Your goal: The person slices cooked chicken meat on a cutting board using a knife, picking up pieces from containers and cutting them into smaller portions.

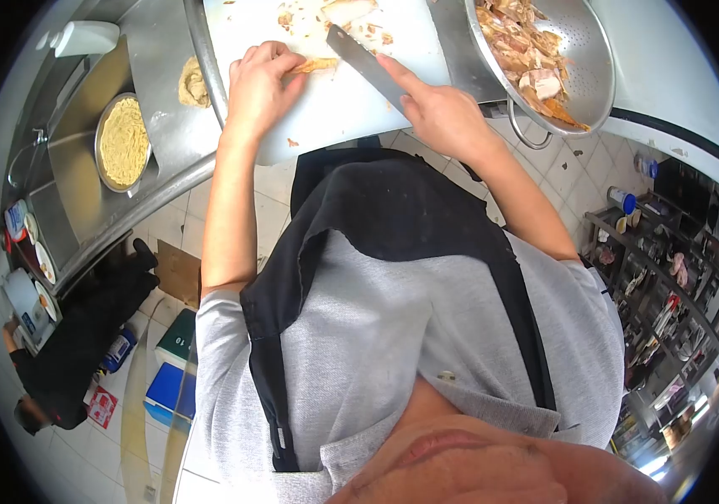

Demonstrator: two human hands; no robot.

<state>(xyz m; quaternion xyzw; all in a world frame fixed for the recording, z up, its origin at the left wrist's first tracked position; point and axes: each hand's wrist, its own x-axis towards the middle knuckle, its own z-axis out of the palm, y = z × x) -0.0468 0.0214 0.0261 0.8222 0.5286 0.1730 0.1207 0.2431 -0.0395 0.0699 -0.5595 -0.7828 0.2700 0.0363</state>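
A white cutting board (317, 109) lies across the steel counter at the top. My left hand (265, 82) has its fingers closed on the end of a thin, orange-brown food piece (317, 64) on the board. In my right hand (439, 109) is a knife (368, 65), its wide blade slanting up and left, the index finger stretched along it. The blade's tip is near a pale chunk (349, 10) and brown scraps at the top of the board. The knife's handle is hidden in my right hand.
A steel colander (590, 63) of brown meat pieces stands at the right. Left are a dough lump (194, 82) and a round pan (100, 139) of yellowish food. Another person (94, 336) in dark clothes is at the lower left. Shelving (670, 277) stands right.
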